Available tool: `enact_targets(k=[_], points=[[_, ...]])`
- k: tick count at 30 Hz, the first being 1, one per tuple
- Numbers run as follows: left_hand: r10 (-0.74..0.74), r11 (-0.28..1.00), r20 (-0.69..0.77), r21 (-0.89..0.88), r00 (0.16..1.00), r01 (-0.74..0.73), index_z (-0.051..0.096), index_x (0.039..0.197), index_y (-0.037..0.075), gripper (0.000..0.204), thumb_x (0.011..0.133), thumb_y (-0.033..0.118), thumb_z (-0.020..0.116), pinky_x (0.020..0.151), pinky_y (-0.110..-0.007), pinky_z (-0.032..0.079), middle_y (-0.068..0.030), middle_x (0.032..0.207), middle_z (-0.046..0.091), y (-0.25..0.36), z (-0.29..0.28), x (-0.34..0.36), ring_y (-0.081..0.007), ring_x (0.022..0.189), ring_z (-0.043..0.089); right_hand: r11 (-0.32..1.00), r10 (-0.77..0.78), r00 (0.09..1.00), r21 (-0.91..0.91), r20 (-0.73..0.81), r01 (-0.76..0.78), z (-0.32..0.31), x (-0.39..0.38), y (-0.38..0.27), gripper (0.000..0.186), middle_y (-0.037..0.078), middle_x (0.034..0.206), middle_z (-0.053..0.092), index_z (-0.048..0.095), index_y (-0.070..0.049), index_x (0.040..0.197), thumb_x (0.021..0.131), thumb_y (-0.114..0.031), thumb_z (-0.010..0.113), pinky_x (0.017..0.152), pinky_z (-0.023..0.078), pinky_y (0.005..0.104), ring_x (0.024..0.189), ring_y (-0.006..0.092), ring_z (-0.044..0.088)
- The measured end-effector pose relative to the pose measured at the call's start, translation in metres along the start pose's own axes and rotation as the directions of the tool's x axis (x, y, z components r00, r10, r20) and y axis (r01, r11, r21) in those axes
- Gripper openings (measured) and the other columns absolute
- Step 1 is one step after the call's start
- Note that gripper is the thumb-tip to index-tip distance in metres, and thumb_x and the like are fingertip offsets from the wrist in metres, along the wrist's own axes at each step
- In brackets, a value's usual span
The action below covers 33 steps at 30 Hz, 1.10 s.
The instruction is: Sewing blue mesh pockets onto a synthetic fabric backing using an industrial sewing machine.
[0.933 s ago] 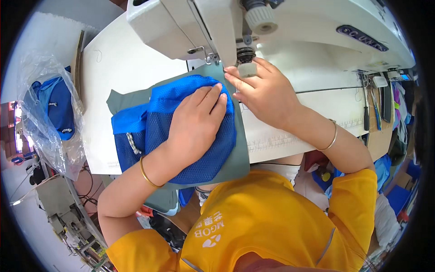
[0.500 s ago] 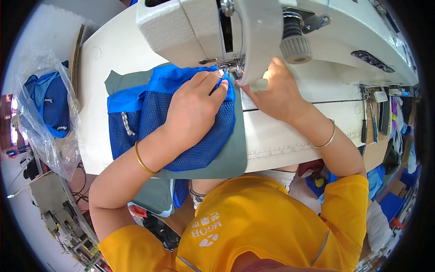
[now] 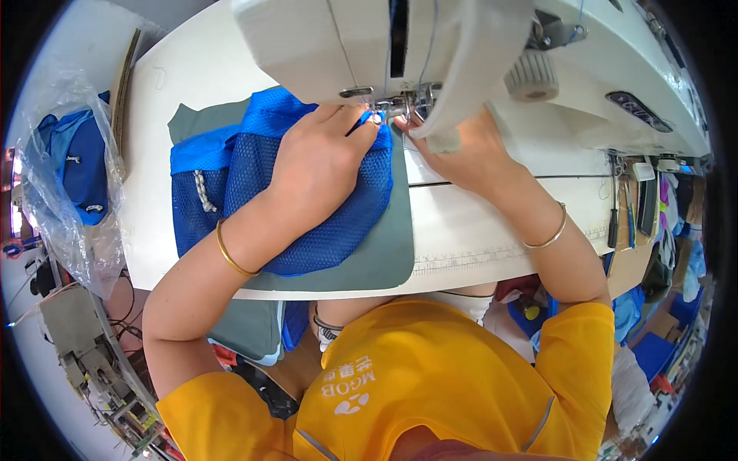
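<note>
One left hand (image 3: 319,157) on blue mesh pouch (image 3: 330,223), fingers at its far right corner, just beside presser foot (image 3: 398,105); pinching or pressing, can't tell. Right hand (image 3: 469,157) across foot, grip hidden. Pouch left of right hand, longer side to side, along desk's (image 3: 477,223) front edge.

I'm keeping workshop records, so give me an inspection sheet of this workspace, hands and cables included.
Surface: white table, ruler marks near its front edge.
Job's things: blue mesh pouch on grey-green fabric, upper edge at the sewing machine head.
Clutter: clear plastic bag with blue item at left; dark-handled tool at right.
Hands: left hand on the pouch; right hand partly hidden by the sewing machine head.
Cables: dark cables below the table's left side.
Surroundings: metal machinery lower left; blue cloth right.
</note>
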State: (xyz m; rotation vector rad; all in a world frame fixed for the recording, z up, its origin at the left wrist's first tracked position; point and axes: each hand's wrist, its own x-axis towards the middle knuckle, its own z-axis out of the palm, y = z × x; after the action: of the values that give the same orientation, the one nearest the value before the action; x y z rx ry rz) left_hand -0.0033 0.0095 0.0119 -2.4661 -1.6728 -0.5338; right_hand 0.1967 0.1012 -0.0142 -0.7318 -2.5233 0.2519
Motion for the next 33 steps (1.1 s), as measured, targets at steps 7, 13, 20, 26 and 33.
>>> enact_targets(k=[7, 13, 20, 26, 33], points=[[0.166, 0.985, -0.072, -0.044, 0.984, -0.169, 0.066, 0.096, -0.001, 0.029, 0.076, 0.018, 0.074, 0.079, -0.039, 0.054, -0.0142, 0.104, 0.066, 0.022, -0.040, -0.010, -0.0318, 0.094, 0.063, 0.995, -0.099, 0.980, -0.016, -0.174, 0.098, 0.000, 0.000, 0.002, 0.013, 0.010, 0.095, 0.067, 0.070, -0.004, 0.088, 0.087, -0.017, 0.068, 0.095, 0.049, 0.0423, 0.105, 0.0285, 0.064], [0.144, 0.960, 0.194, -0.267, 0.970, -0.089, 0.058, 0.086, 0.002, 0.023, 0.067, 0.004, 0.073, 0.058, -0.040, 0.050, -0.0127, 0.083, 0.055, 0.034, -0.036, -0.026, -0.0305, 0.069, 0.059, 0.980, 0.149, 0.989, 0.138, -0.017, -0.145, -0.026, -0.009, -0.030, 0.015, 0.011, 0.076, 0.068, 0.069, -0.001, 0.088, 0.093, -0.015, 0.065, 0.063, 0.057, 0.0347, 0.067, 0.0259, 0.069], [0.204, 0.962, 0.104, -0.206, 0.973, -0.180, 0.054, 0.079, 0.002, 0.016, 0.069, 0.008, 0.066, 0.053, -0.035, 0.049, -0.0082, 0.075, 0.049, 0.044, -0.043, -0.027, -0.0237, 0.063, 0.055, 0.073, 0.484, 0.567, 0.615, 0.666, -0.785, -0.026, 0.008, -0.060, 0.024, 0.011, 0.070, 0.068, 0.063, 0.001, 0.079, 0.099, -0.013, 0.059, 0.041, 0.045, 0.0284, 0.045, 0.0151, 0.060], [0.105, 0.960, 0.018, -0.263, 0.994, -0.097, 0.065, 0.100, -0.003, 0.022, 0.080, 0.006, 0.065, 0.087, -0.042, 0.051, -0.0161, 0.108, 0.067, 0.016, -0.044, -0.012, -0.0318, 0.099, 0.063, -0.074, 0.381, 0.493, 0.557, 0.782, -0.827, -0.018, 0.011, -0.057, 0.024, 0.007, 0.065, 0.062, 0.062, -0.001, 0.081, 0.100, -0.014, 0.056, 0.041, 0.044, 0.0274, 0.049, 0.0139, 0.060], [0.012, 0.998, 0.100, -0.070, 0.995, -0.005, 0.068, 0.121, 0.001, 0.038, 0.085, 0.015, 0.066, 0.100, -0.047, 0.046, -0.0184, 0.126, 0.065, 0.017, -0.025, -0.015, -0.0350, 0.119, 0.058, 0.002, 0.371, 0.493, 0.530, 0.787, -0.848, -0.020, 0.010, -0.060, 0.028, 0.002, 0.058, 0.056, 0.063, -0.005, 0.087, 0.106, -0.024, 0.054, 0.043, 0.040, 0.0244, 0.046, 0.0098, 0.053]])
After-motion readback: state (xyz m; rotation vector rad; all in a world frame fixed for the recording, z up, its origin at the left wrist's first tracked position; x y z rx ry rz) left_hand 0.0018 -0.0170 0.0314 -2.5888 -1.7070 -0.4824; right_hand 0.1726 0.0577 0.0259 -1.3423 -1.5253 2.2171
